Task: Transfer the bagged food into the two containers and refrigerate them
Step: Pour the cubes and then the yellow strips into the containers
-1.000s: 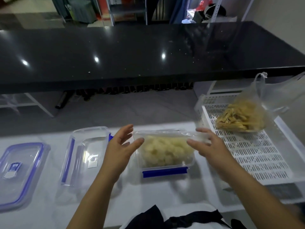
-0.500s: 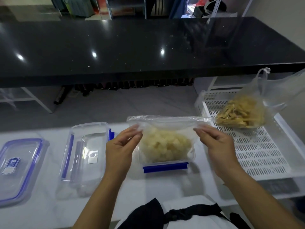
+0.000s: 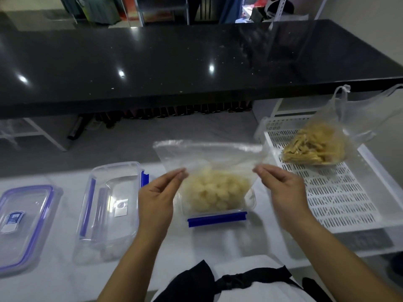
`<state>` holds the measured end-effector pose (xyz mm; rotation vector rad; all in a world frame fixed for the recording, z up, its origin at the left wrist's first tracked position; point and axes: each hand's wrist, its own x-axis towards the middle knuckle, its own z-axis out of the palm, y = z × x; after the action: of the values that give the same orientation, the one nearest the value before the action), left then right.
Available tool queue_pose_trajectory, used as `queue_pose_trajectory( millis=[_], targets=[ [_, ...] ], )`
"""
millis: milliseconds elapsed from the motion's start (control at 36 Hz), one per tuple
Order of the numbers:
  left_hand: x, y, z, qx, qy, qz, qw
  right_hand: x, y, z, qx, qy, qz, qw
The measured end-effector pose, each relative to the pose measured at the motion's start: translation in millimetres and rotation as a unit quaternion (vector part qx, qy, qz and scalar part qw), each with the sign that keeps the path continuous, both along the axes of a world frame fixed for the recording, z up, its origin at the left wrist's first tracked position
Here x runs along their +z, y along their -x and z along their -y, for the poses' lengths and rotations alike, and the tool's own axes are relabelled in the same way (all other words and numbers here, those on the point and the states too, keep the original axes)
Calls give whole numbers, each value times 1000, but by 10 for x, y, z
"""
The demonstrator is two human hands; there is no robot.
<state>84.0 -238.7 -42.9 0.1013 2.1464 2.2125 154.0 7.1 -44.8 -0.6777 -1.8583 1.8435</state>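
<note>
Both hands hold a clear bag (image 3: 209,158) up over an open container (image 3: 218,203) on the white worktop (image 3: 54,284). The left hand (image 3: 156,203) has its grip pinched on the bag's left edge, thumb against fingertips, and the right hand (image 3: 281,190) pinches the right edge the same way. The bag's upper part is stretched flat between them, and the pale lumpy food (image 3: 214,190) sits in its lower part, which hangs down into the container (whether the food already rests on the container's floor is hard to tell through the plastic). The container has a blue clip (image 3: 217,219) along its near side.

Just left of it lies a second clear container (image 3: 109,212) with blue clips, and farther left, near the picture's edge, a blue-rimmed lid (image 3: 24,223) with a label. To the right stands a white slotted tray (image 3: 340,197), and on its far end rests another clear bag holding yellowish strips (image 3: 314,147). A black glossy counter (image 3: 174,62) runs across behind.
</note>
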Motion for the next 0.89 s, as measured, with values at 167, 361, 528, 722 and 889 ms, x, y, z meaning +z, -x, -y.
queue_pose_trajectory(
  millis=[167, 361, 528, 722, 889],
  targets=[
    [40, 94, 42, -55, 8, 43, 998, -16, 15, -63, 28, 27, 45, 998],
    [-153, -102, 56, -48, 27, 58, 997, -179, -114, -1, 44, 38, 55, 997],
    [-48, -81, -28, -13, -3, 35, 999, -93, 19, 41, 6, 43, 30, 999],
    [83, -39, 26, -34, -8, 37, 999, 34, 67, -37, 23, 20, 10, 999],
    [-77, -144, -24, -45, 8, 77, 996, -171, -30, 32, 34, 40, 43, 998]
  ],
)
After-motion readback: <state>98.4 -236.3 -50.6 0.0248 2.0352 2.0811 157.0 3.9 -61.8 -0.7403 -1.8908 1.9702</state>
